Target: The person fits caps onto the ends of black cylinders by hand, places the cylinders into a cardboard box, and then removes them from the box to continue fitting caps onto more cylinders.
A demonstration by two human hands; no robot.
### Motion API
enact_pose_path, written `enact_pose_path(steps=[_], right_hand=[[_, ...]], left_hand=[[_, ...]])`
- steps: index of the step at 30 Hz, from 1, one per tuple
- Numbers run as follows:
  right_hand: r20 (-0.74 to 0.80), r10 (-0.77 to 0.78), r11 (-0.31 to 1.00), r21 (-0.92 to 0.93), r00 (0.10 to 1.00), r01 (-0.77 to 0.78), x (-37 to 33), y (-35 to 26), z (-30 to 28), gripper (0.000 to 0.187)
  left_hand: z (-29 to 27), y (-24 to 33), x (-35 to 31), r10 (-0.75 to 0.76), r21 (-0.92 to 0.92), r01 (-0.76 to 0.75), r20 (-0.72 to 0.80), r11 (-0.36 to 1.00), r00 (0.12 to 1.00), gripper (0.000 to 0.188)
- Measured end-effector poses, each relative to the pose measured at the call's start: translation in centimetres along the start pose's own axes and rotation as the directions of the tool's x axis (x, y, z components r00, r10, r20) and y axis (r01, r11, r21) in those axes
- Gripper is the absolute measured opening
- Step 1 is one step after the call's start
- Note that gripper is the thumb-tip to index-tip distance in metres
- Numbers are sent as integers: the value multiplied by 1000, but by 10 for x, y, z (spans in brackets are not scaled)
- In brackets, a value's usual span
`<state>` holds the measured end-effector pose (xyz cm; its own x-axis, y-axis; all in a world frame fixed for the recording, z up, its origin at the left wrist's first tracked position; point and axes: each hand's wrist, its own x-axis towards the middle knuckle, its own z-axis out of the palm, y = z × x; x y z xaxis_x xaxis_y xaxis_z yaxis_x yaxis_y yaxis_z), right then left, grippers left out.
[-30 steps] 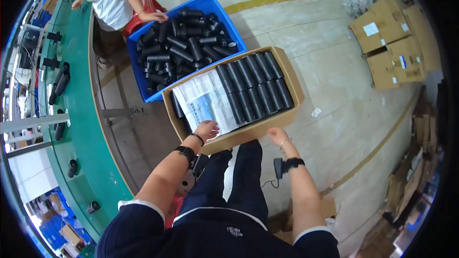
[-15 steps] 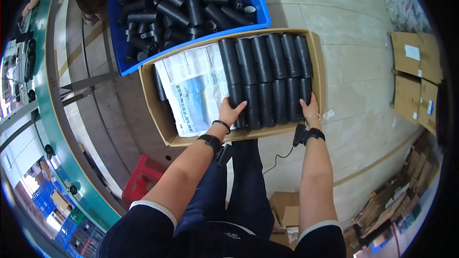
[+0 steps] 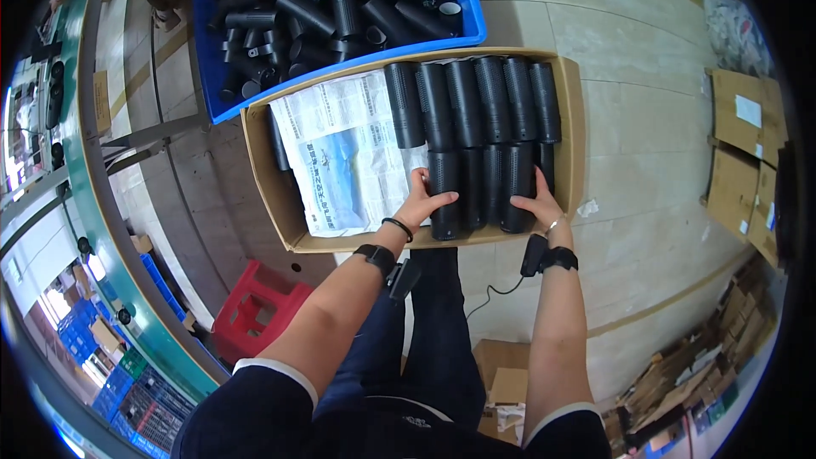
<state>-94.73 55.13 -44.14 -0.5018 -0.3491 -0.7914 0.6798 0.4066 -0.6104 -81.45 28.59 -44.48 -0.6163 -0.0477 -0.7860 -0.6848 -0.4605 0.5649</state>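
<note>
Black perforated cylinders stand packed in two rows at the right side of an open cardboard box point(image 3: 571, 149). My left hand point(image 3: 420, 204) presses against the left end of the front row, its thumb across the leftmost cylinder point(image 3: 444, 183). On the other end, my right hand point(image 3: 544, 206) has its thumb on a cylinder point(image 3: 517, 187) and its fingers down beside it. Several front cylinders are gripped between the two hands. Printed paper point(image 3: 340, 161) covers the box's left part. The back row point(image 3: 463, 102) stands untouched behind.
A blue bin point(image 3: 476, 0) heaped with loose black cylinders adjoins the box's far side. A red stool point(image 3: 259, 310) stands at lower left, beside a green-edged workbench point(image 3: 115, 246). Cardboard cartons point(image 3: 739, 153) are stacked at right.
My hands have drawn closer together around the front cylinders. The front row's left end has shifted right, baring paper there, and a cylinder at the right end now stands apart behind my right hand.
</note>
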Motion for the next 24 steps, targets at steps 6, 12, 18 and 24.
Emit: enact_pose_path(steps=[6, 12, 18, 24], right_hand=[[44, -13, 1000, 26, 999, 12, -8, -10, 13, 112], [-57, -175, 925, -352, 983, 145, -14, -9, 34, 128], [-14, -184, 932, -322, 983, 170, -26, -21, 47, 124], [242, -3, 993, 118, 970, -26, -11, -16, 48, 114]], left_hand=[[-12, 7, -4, -119, -138, 147, 193, 979, 974, 107], [7, 18, -10, -98, -224, 136, 170, 965, 981, 99], [3, 10, -9, -77, -339, 145, 206, 929, 976, 103], [-18, 13, -8, -85, -405, 218, 320, 888, 943, 105]])
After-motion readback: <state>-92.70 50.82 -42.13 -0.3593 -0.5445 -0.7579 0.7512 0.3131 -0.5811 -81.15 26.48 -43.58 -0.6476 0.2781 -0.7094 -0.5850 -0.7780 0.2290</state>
